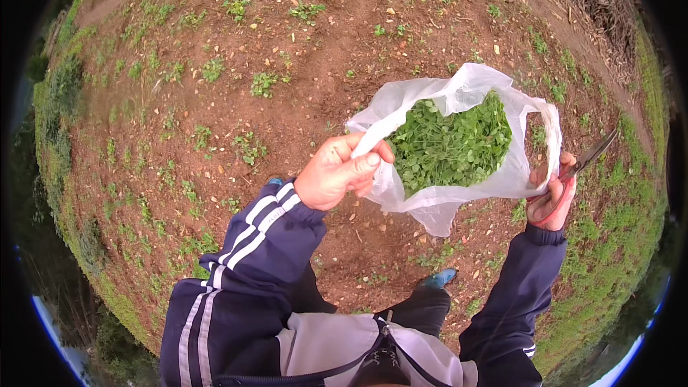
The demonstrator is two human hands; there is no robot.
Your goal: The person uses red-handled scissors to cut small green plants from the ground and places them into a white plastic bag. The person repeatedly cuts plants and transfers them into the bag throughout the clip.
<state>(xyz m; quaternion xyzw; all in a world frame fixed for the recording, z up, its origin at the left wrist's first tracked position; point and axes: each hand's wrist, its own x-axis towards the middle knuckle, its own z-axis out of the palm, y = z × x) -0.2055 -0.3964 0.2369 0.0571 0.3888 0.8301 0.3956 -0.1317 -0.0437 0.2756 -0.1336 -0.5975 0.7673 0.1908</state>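
A white translucent plastic bag [473, 80] hangs spread between my two hands, its mouth facing up. Inside lies a heap of cut leafy greens [451, 145] with small rounded leaves. My left hand [344, 169] pinches one handle of the bag between thumb and fingers. On the other side, my right hand [553, 199] holds the opposite handle and also a pair of scissors [594, 153]. The scissors' reddish handle loops lie around the fingers of that hand, and the dark metal blades point away from the bag, up and to the right.
Brown stony soil [322, 113] with scattered small green plants [263, 84] surrounds me. Dense low greenery [602, 258] grows on the right. A pile of dry stalks [596, 5] lies at the upper right. My blue shoe [439, 278] shows below the bag.
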